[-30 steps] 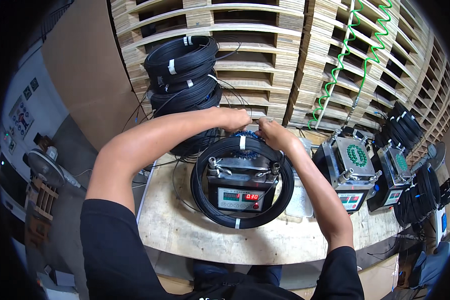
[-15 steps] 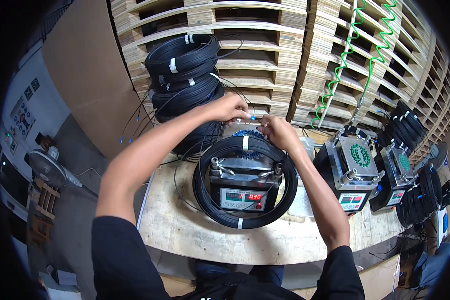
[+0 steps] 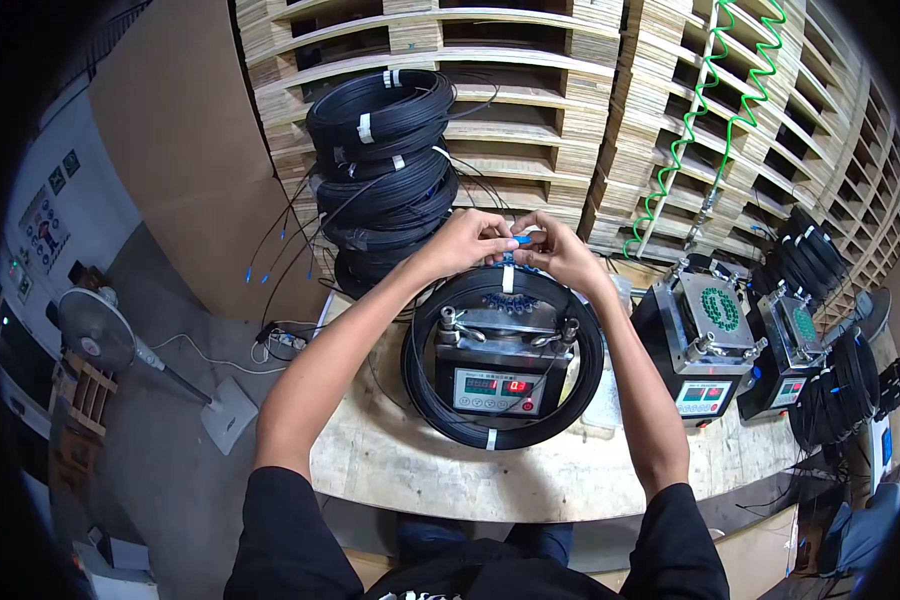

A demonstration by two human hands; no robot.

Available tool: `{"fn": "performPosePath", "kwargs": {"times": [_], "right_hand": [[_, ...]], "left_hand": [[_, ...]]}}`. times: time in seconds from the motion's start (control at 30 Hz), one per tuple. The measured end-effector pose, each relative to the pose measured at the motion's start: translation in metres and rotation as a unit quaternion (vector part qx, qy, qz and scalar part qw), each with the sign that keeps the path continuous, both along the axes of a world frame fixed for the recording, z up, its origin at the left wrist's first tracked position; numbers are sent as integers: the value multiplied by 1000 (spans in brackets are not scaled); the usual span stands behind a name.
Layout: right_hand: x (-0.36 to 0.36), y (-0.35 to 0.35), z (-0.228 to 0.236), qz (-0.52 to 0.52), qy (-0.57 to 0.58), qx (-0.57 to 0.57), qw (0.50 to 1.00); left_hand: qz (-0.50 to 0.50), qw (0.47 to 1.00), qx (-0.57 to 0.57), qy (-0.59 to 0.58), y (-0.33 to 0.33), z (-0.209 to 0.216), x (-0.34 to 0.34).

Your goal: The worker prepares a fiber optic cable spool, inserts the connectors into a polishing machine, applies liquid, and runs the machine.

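Note:
Over the back of a bench machine (image 3: 498,350) with a lit digital panel, both hands meet at a small blue connector (image 3: 521,240). My left hand (image 3: 473,242) pinches it from the left, and the fingers of my right hand (image 3: 562,258) close on it from the right. Fingers partly cover the connector, so its cable end is hard to see. A coil of black cable (image 3: 590,375), bound with white tape, leans around the front of the machine. Below my hands, a ring of several blue connectors (image 3: 510,303) sits on the machine's top, partly behind the coil.
Stacked black cable coils (image 3: 380,185) stand at the back left, loose blue-tipped ends hanging. Two similar machines (image 3: 705,340) with green-dotted plates are to the right, beside more coils (image 3: 840,385). Wooden pallets (image 3: 510,90) rise behind the table (image 3: 400,475). A fan (image 3: 100,330) stands left.
My hands have come together; the right one has closed in on the blue connector beside the left fingers. The view has shifted slightly, showing more floor at left.

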State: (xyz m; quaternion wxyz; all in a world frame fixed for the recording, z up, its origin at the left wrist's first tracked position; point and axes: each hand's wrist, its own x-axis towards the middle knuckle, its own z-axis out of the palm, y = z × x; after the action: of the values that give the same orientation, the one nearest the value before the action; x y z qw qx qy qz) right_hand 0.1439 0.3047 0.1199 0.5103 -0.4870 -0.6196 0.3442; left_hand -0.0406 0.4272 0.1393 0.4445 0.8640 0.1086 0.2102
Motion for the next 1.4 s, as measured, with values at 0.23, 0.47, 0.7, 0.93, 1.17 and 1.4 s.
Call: {"fn": "performPosePath", "kwargs": {"times": [0.23, 0.47, 0.7, 0.93, 1.17, 1.4], "right_hand": [[-6, -13, -2, -107, -182, 51, 976], [-12, -32, 9, -94, -282, 35, 954], [14, -21, 15, 23, -259, -79, 962], [-38, -40, 0, -118, -433, 66, 891], [-33, -37, 20, -105, -425, 107, 893], [-50, -58, 91, -85, -417, 139, 894]], "left_hand": [[4, 996, 85, 21, 1, 3, -20], [-18, 993, 88, -75, -4, -17, -30], [-6, 998, 54, 40, -5, -13, -39], [-43, 983, 179, 18, -17, -5, -50], [-21, 958, 277, -72, -19, 6, -51], [7, 943, 331, -43, -43, 69, -70]]}}
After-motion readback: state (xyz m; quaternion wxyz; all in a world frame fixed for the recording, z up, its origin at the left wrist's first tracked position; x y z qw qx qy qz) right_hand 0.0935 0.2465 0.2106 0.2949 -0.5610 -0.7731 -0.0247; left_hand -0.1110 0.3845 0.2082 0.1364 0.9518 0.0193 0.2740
